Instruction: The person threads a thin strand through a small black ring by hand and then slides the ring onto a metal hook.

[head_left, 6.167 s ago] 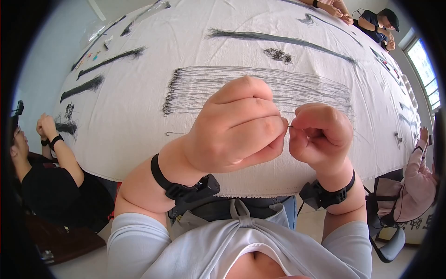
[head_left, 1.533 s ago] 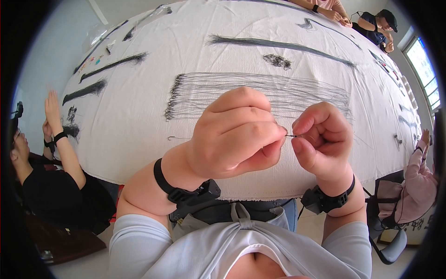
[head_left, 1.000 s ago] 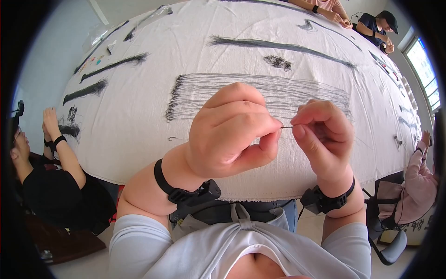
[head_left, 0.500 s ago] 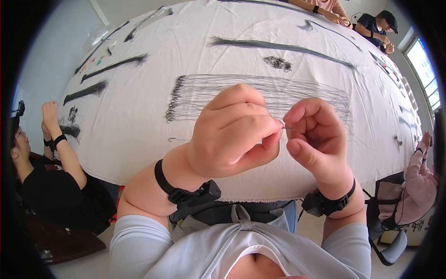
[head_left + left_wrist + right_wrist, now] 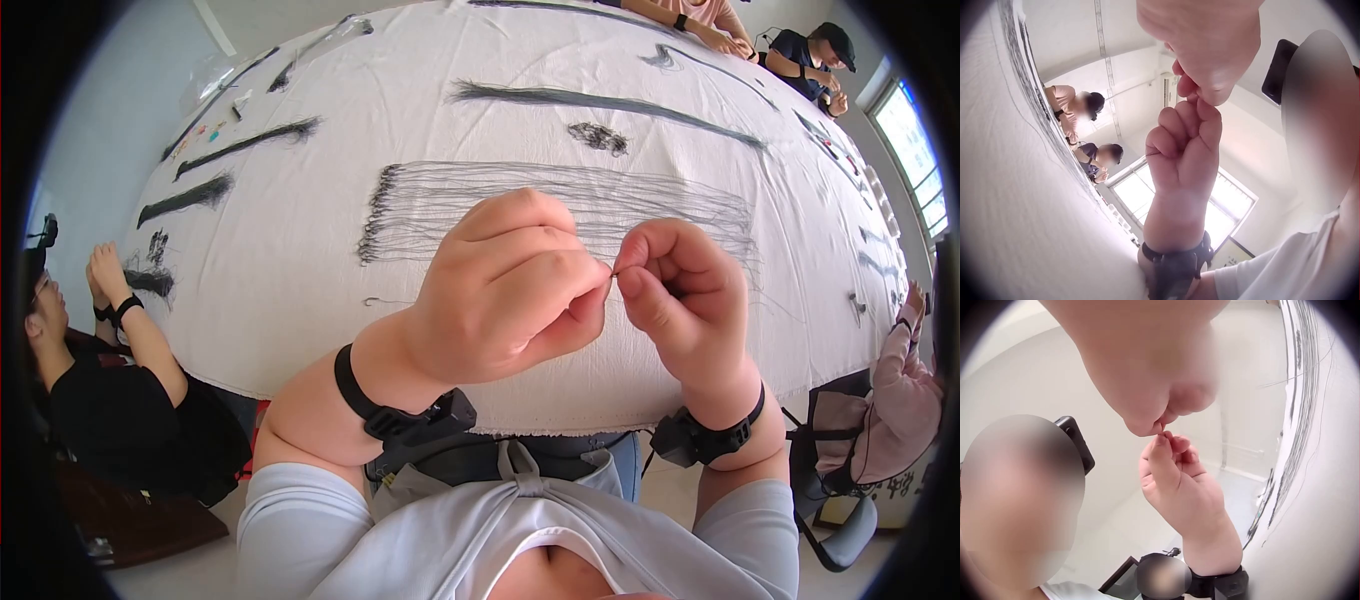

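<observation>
In the head view, my left hand (image 5: 510, 290) and right hand (image 5: 690, 300) meet fingertip to fingertip above the white cloth. Each pinches a tiny dark swivel-like piece (image 5: 614, 275), mostly covered by the fingers. A small hook (image 5: 370, 301) lies on the cloth left of my left wrist, its thin line running toward that arm. Behind the hands a row of fine dark lines (image 5: 570, 200) lies side by side, with dark bunched ends at the left. The left wrist view shows my right hand (image 5: 1179, 156) with its fingers curled; the right wrist view shows my left hand (image 5: 1185, 487) pinching.
A long bundle of dark strands (image 5: 610, 97) and a tangled dark clump (image 5: 598, 137) lie farther back on the white cloth (image 5: 300, 330). More bundles (image 5: 250, 143) lie at the left. Several other people sit around the table, one person (image 5: 110, 380) at the left.
The right fingers have loosened, showing the dark piece, then pinched again against the left fingertips. The gap between the hands has narrowed. The left hand has kept its pinch with only slight movement.
</observation>
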`<state>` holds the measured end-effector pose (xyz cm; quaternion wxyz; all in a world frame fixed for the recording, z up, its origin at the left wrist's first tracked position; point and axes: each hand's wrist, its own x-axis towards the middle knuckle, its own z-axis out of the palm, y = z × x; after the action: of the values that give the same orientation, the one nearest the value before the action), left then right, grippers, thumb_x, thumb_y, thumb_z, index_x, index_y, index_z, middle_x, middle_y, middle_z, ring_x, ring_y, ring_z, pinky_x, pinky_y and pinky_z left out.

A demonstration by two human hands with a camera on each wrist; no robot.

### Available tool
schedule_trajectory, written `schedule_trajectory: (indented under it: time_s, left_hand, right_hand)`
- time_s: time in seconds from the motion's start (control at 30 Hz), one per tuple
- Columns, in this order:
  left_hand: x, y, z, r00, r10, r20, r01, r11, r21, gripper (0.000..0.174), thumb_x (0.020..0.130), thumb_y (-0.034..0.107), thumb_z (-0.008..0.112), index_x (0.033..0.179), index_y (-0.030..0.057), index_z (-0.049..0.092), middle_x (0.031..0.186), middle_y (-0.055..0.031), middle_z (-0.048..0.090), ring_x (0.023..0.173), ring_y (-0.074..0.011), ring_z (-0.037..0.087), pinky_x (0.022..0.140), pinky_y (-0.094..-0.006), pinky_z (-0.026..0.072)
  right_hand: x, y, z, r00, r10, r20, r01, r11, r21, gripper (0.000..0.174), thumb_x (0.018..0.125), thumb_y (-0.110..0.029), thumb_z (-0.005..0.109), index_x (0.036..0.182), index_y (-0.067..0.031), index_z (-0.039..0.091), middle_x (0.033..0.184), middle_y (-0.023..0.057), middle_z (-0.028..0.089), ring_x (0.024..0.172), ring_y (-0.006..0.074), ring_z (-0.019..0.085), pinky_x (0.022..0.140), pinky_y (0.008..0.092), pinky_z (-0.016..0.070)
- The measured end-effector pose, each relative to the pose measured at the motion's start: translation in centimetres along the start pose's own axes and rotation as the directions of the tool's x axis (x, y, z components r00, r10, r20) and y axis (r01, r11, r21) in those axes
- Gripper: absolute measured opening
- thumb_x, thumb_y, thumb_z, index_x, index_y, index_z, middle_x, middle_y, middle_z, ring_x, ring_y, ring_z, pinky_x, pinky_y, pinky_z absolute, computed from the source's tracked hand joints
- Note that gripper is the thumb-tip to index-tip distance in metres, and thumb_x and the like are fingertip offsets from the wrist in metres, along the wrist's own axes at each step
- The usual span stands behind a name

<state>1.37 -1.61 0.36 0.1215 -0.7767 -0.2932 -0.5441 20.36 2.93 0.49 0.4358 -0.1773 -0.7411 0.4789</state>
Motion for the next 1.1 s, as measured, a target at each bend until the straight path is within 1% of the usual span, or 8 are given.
schedule_trajectory:
  time_s: [0.13, 0.23, 0.33, 0.4, 0.53, 0.77, 0.97, 1.1]
  left_hand:
    - [0.06, 0.05, -0.02, 1.000, -0.019, 0.007, 0.019, 1.000, -0.022, 0.025, 0.063, -0.012, 0.072, 0.082, 0.0026, 0.064, 0.072, -0.0070, 0.062, 0.071, -0.0247, 0.061, 0.059, -0.0310, 0.0491]
    - [0.10, 0.09, -0.10, 0.999, -0.020, 0.032, 0.021, 0.999, -0.041, 0.025, 0.063, -0.012, 0.071, 0.082, 0.0025, 0.063, 0.071, -0.0072, 0.062, 0.070, -0.0248, 0.061, 0.059, -0.0310, 0.0492]
    - [0.15, 0.07, -0.13, 1.000, -0.016, 0.021, 0.017, 0.999, -0.033, 0.026, 0.063, -0.013, 0.071, 0.083, 0.0026, 0.063, 0.073, -0.0071, 0.063, 0.070, -0.0248, 0.061, 0.059, -0.0310, 0.0494]
    - [0.07, 0.00, -0.14, 1.000, -0.016, -0.004, 0.016, 0.999, -0.044, 0.027, 0.063, -0.013, 0.071, 0.084, 0.0027, 0.063, 0.074, -0.0069, 0.063, 0.071, -0.0246, 0.062, 0.059, -0.0311, 0.0496]
    - [0.22, 0.15, -0.39, 1.000, -0.004, -0.001, 0.004, 0.999, -0.032, 0.028, 0.064, -0.013, 0.071, 0.086, 0.0028, 0.064, 0.075, -0.0067, 0.064, 0.072, -0.0241, 0.062, 0.059, -0.0311, 0.0496]
    - [0.11, 0.17, -0.17, 1.000, -0.003, 0.003, 0.004, 0.999, -0.054, 0.028, 0.065, -0.012, 0.072, 0.086, 0.0034, 0.064, 0.075, -0.0066, 0.063, 0.071, -0.0237, 0.062, 0.058, -0.0306, 0.0492]
    - [-0.10, 0.10, -0.02, 1.000, 0.015, 0.003, -0.015, 0.999, -0.038, 0.029, 0.064, -0.013, 0.072, 0.087, 0.0037, 0.063, 0.076, -0.0064, 0.063, 0.072, -0.0237, 0.062, 0.058, -0.0304, 0.0492]
    - [0.00, 0.10, -0.18, 1.000, -0.006, 0.006, 0.007, 0.999, -0.050, 0.029, 0.064, -0.013, 0.072, 0.086, 0.0039, 0.063, 0.076, -0.0064, 0.063, 0.072, -0.0237, 0.062, 0.059, -0.0303, 0.0492]
  right_hand:
    - [-0.08, -0.58, -0.21, 0.956, -0.287, 0.062, 0.287, 0.869, -0.402, 0.013, 0.085, 0.008, 0.067, 0.094, 0.0006, 0.061, 0.074, -0.0023, 0.058, 0.059, 0.0013, 0.049, 0.053, 0.0196, 0.0421]
    - [-0.02, -0.73, -0.30, 0.946, -0.308, 0.097, 0.318, 0.836, -0.447, 0.016, 0.084, 0.009, 0.067, 0.095, 0.0003, 0.061, 0.075, -0.0028, 0.059, 0.060, 0.0011, 0.049, 0.054, 0.0190, 0.0425]
    - [-0.14, 0.18, 0.21, 0.994, -0.111, -0.013, 0.110, 0.989, -0.100, 0.020, 0.081, 0.009, 0.069, 0.097, 0.0002, 0.062, 0.072, -0.0034, 0.055, 0.056, 0.0010, 0.044, 0.051, 0.0185, 0.0366]
    - [-0.14, 0.07, 0.00, 0.993, -0.118, 0.003, 0.118, 0.993, -0.026, 0.021, 0.081, 0.008, 0.070, 0.098, 0.0006, 0.062, 0.068, -0.0047, 0.050, 0.054, 0.0008, 0.039, 0.050, 0.0186, 0.0309]
    - [0.02, -0.19, -0.49, 0.984, -0.173, 0.051, 0.177, 0.982, -0.071, 0.021, 0.081, 0.007, 0.069, 0.099, 0.0014, 0.062, 0.062, -0.0071, 0.040, 0.054, 0.0004, 0.030, 0.050, 0.0192, 0.0221]
    - [-0.33, 0.03, -0.26, 0.987, -0.160, 0.017, 0.160, 0.982, -0.100, 0.019, 0.082, 0.008, 0.068, 0.099, 0.0018, 0.062, 0.063, -0.0068, 0.045, 0.054, -0.0004, 0.035, 0.050, 0.0187, 0.0268]
    - [-0.39, -0.65, 0.22, 0.998, 0.064, -0.014, -0.061, 0.985, 0.162, 0.019, 0.083, 0.008, 0.067, 0.099, 0.0017, 0.061, 0.065, -0.0077, 0.046, 0.054, -0.0014, 0.035, 0.050, 0.0184, 0.0254]
    - [-0.33, -0.03, -0.52, 0.992, -0.124, 0.028, 0.124, 0.992, 0.011, 0.020, 0.081, 0.007, 0.069, 0.098, 0.0010, 0.061, 0.063, -0.0082, 0.042, 0.054, -0.0011, 0.031, 0.049, 0.0192, 0.0216]
